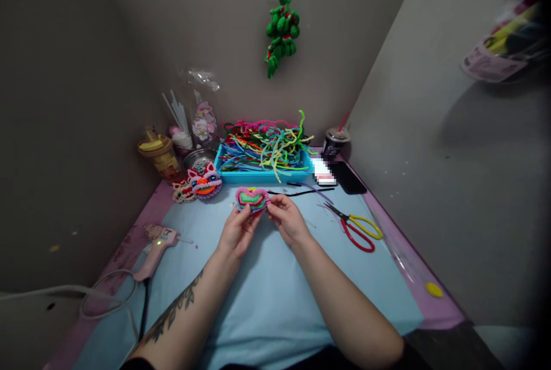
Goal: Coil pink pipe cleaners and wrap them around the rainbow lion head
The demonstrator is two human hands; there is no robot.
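Note:
A fuzzy pipe-cleaner piece (251,198) with pink, green, red and blue layers is held up over the middle of the table. My left hand (239,229) grips it from below, the thumb pressed on its front. At the right edge of the piece, the thumb and fingers of my right hand (287,218) are pinched together on its pink rim. What lies between those fingertips is too small to make out. Behind the hands lie a black pipe cleaner (305,191) and a purple one (316,191).
A blue tray (267,176) heaped with pipe cleaners stands at the back. Finished lion-head pieces (205,180) sit left of it. A pink glue gun (155,249) with a lit light and cable lies left. Scissors (355,225), a phone (349,178) and a drink cup (334,141) are right.

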